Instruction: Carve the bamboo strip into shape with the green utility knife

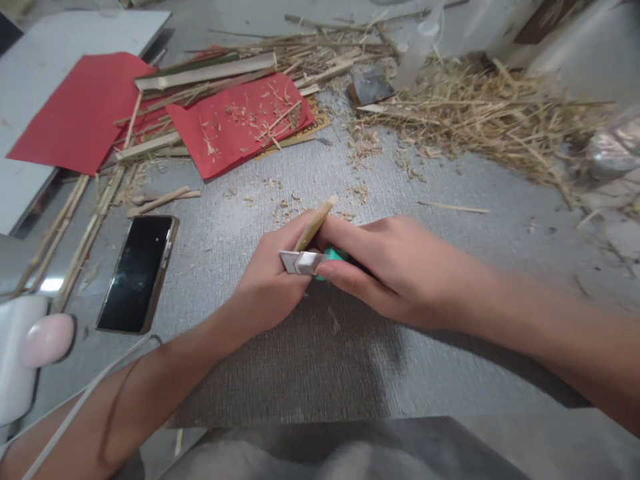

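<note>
The left hand (273,272) grips a tapered stick (315,225), the right hand (395,270) a utility knife (306,263); a skidding blade (289,261) could cut the left.

The knife (306,263) is green and silver, the stick (315,224) yellowish, the tabletop (215,267) streaked grey.

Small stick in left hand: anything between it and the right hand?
Nothing visible at its side: the index finger of the right hand borders the small stick. The cutter held in that hand has its blade by the stick's near end, in front of the left hand; blade contact can't be told.
</note>
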